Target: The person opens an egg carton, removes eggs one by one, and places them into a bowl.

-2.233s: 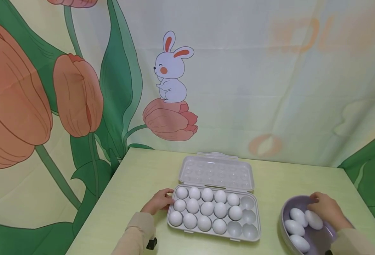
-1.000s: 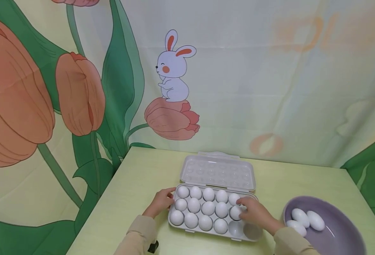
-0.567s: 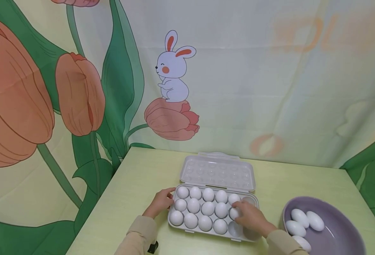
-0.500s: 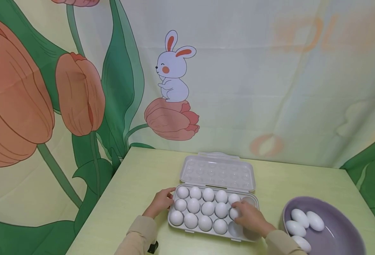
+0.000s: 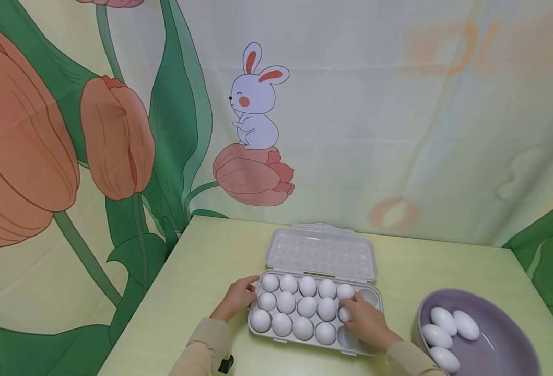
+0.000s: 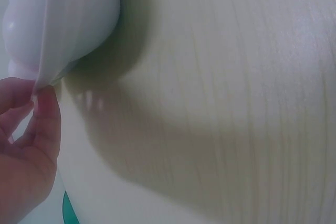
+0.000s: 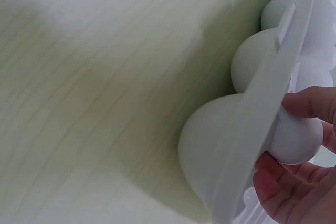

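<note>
Backing the pale wood-grained tabletop (image 5: pixel 196 256), a tulip-printed curtain (image 5: pixel 342 141) is seen; a light-grey egg tray (image 5: pixel 344 340), pinched at one end by the left hand (image 5: pixel 235 298), is laid lengthwise left to right; a smooth white egg (image 7: pixel 296 137) in the middle row is gripped by the right hand (image 5: pixel 367 319), the egg's long axis hidden

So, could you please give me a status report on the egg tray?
Left grip pinching rim of egg tray. Right grip holding egg at the tray. Four more eggs in bowl. Lid open, apparently nothing blocking.
</note>
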Available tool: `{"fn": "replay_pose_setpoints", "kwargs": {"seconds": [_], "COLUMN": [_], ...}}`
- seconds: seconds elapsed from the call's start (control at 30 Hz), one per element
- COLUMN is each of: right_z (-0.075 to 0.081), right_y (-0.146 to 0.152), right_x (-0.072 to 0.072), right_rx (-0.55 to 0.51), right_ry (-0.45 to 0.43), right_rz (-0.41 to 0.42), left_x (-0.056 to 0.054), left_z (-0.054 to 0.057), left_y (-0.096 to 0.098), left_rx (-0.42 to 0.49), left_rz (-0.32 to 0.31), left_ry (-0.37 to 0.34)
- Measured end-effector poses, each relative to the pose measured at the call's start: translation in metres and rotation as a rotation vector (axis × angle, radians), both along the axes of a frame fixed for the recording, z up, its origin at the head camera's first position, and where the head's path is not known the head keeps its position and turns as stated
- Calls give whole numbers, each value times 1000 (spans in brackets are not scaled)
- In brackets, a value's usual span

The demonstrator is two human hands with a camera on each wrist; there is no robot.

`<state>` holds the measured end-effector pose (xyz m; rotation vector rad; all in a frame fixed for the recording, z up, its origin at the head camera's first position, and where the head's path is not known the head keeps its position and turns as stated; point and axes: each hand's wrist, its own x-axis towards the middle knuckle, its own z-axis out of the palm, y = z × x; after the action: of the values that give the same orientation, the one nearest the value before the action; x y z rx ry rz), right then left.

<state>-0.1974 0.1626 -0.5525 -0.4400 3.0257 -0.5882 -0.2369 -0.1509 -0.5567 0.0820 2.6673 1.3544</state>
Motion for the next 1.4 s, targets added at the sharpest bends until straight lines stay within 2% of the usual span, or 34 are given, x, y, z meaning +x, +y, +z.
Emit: {"fn": "replay_pose_setpoints", "kwargs": {"seconds": [0.37, 0.53, 0.97, 1.4], "right_z": [8, 19, 44, 73], "right_y": [3, 7, 25, 59], "right_x": [5, 7, 7, 5], "right_rx": [-79, -110, -139, -145], "right_ry": [0, -36, -4, 27], "right_rz": [-41, -53, -50, -58], "left_x": [0, 1, 2, 2], "left_z": [2, 2, 4, 5], "left_y": [0, 1, 1, 2], "left_rx": [-6, -7, 3, -11], "left_rz": [2, 2, 1, 0], "left_ry": [9, 9, 9, 6]}}
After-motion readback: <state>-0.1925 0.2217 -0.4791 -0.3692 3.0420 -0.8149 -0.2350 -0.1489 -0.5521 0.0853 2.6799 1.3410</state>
